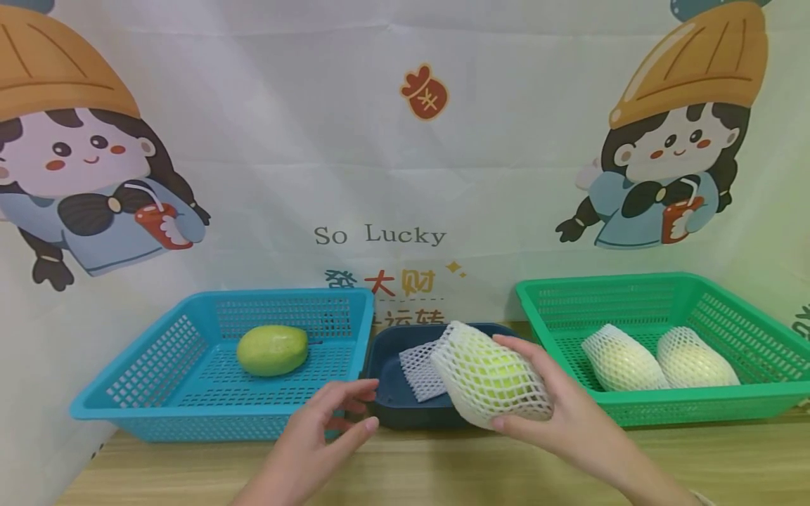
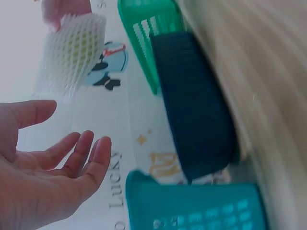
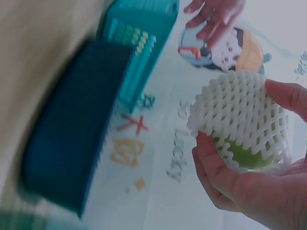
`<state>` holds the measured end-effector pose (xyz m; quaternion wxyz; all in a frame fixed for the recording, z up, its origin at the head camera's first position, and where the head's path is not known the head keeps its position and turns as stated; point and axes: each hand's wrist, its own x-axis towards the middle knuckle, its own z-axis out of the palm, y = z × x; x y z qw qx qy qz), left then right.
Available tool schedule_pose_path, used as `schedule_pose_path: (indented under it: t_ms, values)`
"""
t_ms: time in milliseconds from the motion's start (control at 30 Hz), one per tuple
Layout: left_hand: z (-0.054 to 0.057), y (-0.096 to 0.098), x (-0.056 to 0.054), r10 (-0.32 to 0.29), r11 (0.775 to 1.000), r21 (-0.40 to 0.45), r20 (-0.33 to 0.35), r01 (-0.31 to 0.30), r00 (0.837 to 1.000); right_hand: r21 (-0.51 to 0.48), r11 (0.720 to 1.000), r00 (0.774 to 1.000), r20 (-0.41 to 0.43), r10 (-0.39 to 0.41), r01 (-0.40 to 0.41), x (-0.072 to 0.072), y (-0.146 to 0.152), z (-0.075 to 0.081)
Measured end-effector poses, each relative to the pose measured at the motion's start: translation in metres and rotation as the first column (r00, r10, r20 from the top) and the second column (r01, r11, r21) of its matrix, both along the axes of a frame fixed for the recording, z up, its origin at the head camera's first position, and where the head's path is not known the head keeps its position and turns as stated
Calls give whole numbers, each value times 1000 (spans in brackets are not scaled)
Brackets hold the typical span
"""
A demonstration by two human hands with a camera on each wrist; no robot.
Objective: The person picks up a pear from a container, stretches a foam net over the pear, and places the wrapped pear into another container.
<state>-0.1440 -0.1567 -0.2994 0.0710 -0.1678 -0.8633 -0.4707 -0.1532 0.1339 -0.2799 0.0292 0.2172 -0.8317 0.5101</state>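
My right hand (image 1: 557, 407) grips a green fruit in a white foam net (image 1: 493, 379), thumb at the near side and fingers over the top. The right wrist view shows green skin through a gap in the netting of the held fruit (image 3: 244, 124). To the left my left hand (image 1: 323, 429) holds nothing, its fingers loosely bent, near the corner of the blue basket. Behind the held fruit stands a dark navy bin (image 1: 386, 379) with a flat white foam net (image 1: 420, 372) inside.
At the left, the blue basket (image 1: 221, 422) contains a bare yellow-green oval fruit (image 1: 273, 350). Two net-wrapped fruits (image 1: 623, 360) lie in the green basket (image 1: 696, 404) at the right. A printed cloth (image 1: 493, 176) hangs behind the wooden table (image 1: 443, 471).
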Motion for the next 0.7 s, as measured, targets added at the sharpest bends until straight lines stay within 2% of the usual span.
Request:
schedule_pose_path:
  t_ms: [67, 167, 300, 433, 567, 700]
  values:
    - [4, -5, 0, 59, 998, -15, -36, -60, 998, 20, 999, 998, -46, -43, 44, -2, 7, 4]
    - [9, -14, 0, 112, 992, -54, -107, -118, 988, 69, 989, 986, -114, -121, 130, -6, 19, 9]
    - [12, -27, -3, 146, 974, -144, -175, -172, 974, 166, 952, 956, -189, -227, 258, -13, 37, 15]
    - [14, -42, -9, 174, 954, -212, -175, -210, 969, 237, 914, 933, -232, -275, 329, -22, 58, 19]
    - [11, -53, -15, 192, 938, -257, -173, -232, 966, 304, 885, 929, -222, -295, 353, -32, 78, 18]
    - [8, -59, -19, 205, 924, -287, -188, -253, 961, 387, 839, 922, -210, -324, 383, -43, 94, 13]
